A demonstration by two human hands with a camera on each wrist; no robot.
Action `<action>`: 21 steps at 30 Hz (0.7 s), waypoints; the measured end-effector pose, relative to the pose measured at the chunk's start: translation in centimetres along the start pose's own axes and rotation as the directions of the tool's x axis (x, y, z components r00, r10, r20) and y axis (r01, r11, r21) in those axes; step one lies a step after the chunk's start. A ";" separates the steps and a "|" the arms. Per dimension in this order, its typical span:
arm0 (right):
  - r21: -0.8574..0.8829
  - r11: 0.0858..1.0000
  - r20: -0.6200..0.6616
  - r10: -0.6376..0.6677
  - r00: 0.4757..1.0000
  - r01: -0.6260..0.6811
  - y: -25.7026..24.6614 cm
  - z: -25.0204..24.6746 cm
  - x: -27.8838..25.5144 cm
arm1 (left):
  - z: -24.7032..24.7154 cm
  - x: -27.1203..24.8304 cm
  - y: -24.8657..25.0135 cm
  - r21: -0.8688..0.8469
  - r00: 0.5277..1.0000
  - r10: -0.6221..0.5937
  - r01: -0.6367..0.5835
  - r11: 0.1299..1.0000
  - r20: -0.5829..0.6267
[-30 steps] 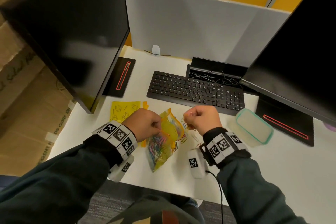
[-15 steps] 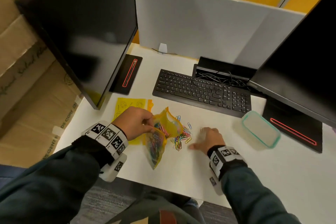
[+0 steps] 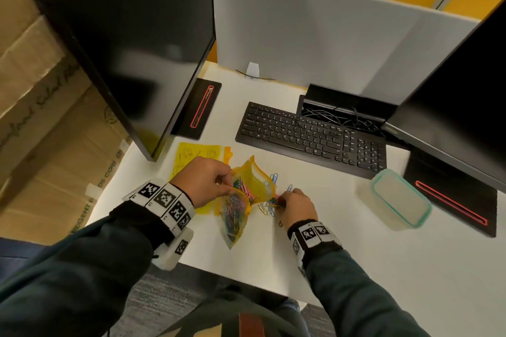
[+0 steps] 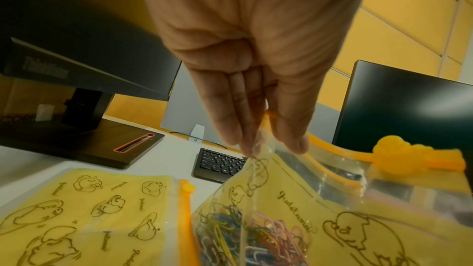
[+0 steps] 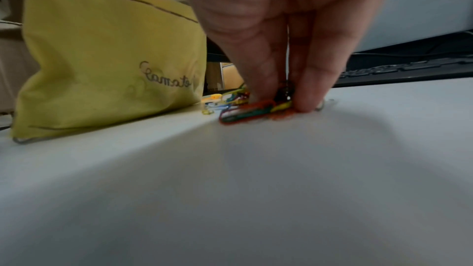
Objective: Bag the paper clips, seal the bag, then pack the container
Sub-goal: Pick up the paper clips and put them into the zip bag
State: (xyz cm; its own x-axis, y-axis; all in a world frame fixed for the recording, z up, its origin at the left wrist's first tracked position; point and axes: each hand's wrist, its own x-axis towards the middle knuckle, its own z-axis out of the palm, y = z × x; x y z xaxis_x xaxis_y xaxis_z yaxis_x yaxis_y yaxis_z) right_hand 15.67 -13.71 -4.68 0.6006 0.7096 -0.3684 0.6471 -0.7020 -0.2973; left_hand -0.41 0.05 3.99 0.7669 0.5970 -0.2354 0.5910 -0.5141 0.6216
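Observation:
A yellow zip bag (image 3: pixel 241 200) (image 4: pixel 294 209) (image 5: pixel 102 64) printed with cartoon figures lies partly upright on the white desk (image 3: pixel 315 241), its mouth open toward the keyboard. Coloured paper clips fill its lower part. My left hand (image 3: pixel 205 183) (image 4: pixel 256 128) pinches the bag's near rim and holds the mouth open. Loose coloured paper clips (image 3: pixel 269 204) (image 5: pixel 245 112) lie on the desk just right of the bag. My right hand (image 3: pixel 294 205) (image 5: pixel 289 96) is down on them, fingertips pinching a small bunch against the desk. A clear container (image 3: pixel 397 200) with a teal rim stands at the right.
A second yellow zip bag (image 3: pixel 197 156) (image 4: pixel 89 209) lies flat left of the held one. A black keyboard (image 3: pixel 309 137) sits behind, with two monitors (image 3: pixel 131 44) on black stands at left and right. A grey divider panel (image 3: pixel 315 35) closes the back.
My right hand left the bag's mouth, dropped to the desk right of the bag, and now pinches loose clips. The left hand kept hold of the bag's rim.

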 end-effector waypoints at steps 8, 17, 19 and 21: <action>0.124 0.986 -0.016 0.113 0.993 -0.110 0.9 -1.2 0.5 | 0.8 0.2 0.9 0.024 0.998 0.063 -0.063 0.998 0.005; 0.605 0.792 -0.118 0.187 0.975 -0.079 2.3 -5.8 -2.0 | 1.4 0.6 1.8 0.044 0.994 0.103 -0.104 0.994 0.038; 0.679 0.734 -0.127 0.139 0.982 -0.017 1.0 -7.0 -2.7 | 1.6 0.7 2.1 0.035 0.993 0.113 -0.114 0.993 0.046; 0.690 0.724 -0.080 0.100 0.992 -0.018 -0.8 -7.8 -3.0 | 1.8 0.8 2.5 0.043 0.991 0.121 -0.123 0.991 0.051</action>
State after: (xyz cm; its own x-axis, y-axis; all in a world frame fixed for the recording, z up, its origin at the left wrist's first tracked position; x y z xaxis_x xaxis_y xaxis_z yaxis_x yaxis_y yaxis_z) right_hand 16.97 -14.81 3.54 0.6978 0.6384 -0.3249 0.1337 -0.5617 -0.8164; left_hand 2.12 -1.88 4.03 0.8446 0.4982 -0.1960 0.5020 -0.6099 0.6132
